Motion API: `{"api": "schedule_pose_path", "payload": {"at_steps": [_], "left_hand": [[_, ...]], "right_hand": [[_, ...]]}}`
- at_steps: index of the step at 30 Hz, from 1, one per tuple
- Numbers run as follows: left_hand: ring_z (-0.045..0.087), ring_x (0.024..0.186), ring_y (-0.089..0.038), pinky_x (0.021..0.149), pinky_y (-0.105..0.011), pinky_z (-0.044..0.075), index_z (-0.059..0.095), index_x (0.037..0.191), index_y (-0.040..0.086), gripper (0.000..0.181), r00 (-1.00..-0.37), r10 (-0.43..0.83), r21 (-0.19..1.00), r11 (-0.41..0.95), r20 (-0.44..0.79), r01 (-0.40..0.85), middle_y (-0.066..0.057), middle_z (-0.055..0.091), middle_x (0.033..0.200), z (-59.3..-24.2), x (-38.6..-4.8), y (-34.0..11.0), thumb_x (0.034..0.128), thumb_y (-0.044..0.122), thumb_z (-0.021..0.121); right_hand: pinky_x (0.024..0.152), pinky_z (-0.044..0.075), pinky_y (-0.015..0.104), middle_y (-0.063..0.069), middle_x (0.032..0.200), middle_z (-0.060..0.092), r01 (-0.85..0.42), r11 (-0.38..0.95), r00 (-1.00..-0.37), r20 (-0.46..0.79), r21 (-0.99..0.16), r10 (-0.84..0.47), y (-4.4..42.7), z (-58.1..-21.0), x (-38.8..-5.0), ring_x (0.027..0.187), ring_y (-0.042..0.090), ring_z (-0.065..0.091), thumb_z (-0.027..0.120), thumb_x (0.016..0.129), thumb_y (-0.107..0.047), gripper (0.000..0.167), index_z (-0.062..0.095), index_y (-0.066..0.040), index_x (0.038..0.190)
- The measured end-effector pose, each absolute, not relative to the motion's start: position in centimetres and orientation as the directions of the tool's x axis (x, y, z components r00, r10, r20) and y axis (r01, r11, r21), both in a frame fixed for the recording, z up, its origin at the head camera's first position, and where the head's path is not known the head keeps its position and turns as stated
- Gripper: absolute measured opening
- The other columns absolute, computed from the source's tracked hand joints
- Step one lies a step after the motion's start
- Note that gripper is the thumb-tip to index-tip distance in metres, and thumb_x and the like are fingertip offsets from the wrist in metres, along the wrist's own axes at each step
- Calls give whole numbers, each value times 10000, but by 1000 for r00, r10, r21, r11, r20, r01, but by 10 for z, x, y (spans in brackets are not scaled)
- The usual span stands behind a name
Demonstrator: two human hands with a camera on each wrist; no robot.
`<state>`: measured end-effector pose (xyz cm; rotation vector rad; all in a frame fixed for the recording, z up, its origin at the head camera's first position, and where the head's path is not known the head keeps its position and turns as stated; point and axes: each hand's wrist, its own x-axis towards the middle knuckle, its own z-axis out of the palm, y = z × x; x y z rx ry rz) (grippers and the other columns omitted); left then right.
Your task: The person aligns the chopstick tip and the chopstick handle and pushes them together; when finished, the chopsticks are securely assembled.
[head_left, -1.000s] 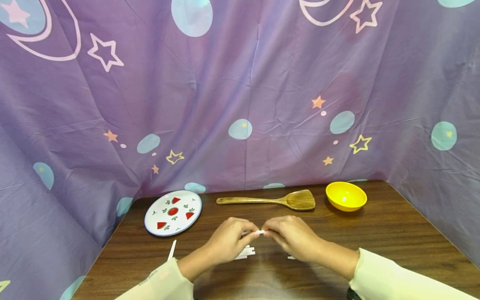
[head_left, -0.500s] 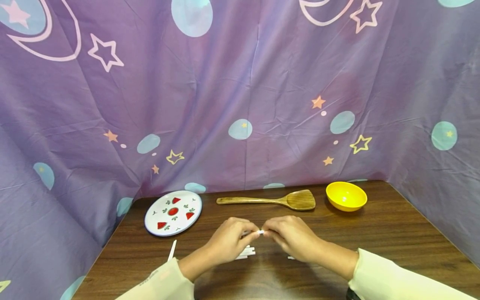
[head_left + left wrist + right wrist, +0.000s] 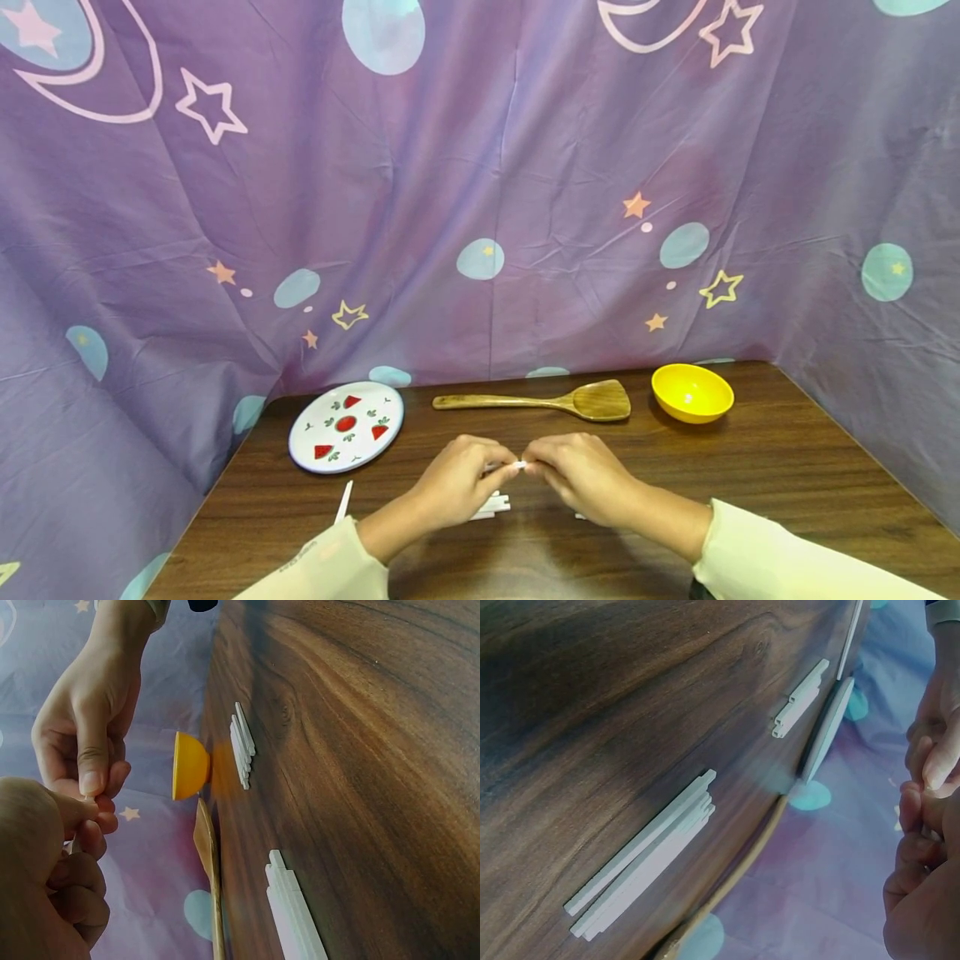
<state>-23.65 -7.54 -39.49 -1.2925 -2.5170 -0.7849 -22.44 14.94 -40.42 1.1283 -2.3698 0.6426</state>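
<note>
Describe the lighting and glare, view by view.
Head: bright highlight inside the yellow bowl, soft shadows on the table below the left hand and right hand; left wrist: orange glow beside the bowl; right wrist: pale haze near the plate.

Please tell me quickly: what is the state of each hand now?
Left hand: closed, pinching a small white piece.
Right hand: closed, apparently pinching the same small white piece.
</note>
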Motion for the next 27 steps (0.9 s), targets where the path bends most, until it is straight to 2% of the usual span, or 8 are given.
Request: {"api": "schedule_pose_path", "payload": {"at_steps": [10, 19, 27], "left_hand": [[628, 795, 2, 735, -184, 523, 789, 979, 106, 160, -580, 697, 357, 460, 422, 813, 45, 754, 889, -395, -236, -75, 1017, 190, 658], [588, 753, 12, 704, -165, 502, 788, 981, 94, 155, -563, 701, 349, 445, 437, 825, 40, 745, 865, -396, -236, -75, 1013, 179, 662], [611, 761, 6, 714, -154, 507, 787, 973, 94, 157, -552, 701, 333, 442, 452, 833, 30, 747, 859, -394, -235, -75, 1014, 177, 660]], "right_hand": [[603, 506, 232, -107, 770, 666, -791, 573, -579, 563, -213, -590, 148, -406, -224, 662, -30, 531, 729, 946, -141, 48, 714, -175, 914], [602, 514, 241, -107, 745, 656, -797, 577, -556, 588, -179, -587, 148, -407, -225, 647, -13, 543, 741, 928, -147, 64, 700, -180, 892], [610, 522, 230, -97, 742, 662, -806, 569, -537, 609, -164, -584, 146, -409, -225, 645, -10, 552, 747, 920, -144, 84, 684, -190, 887]]}}
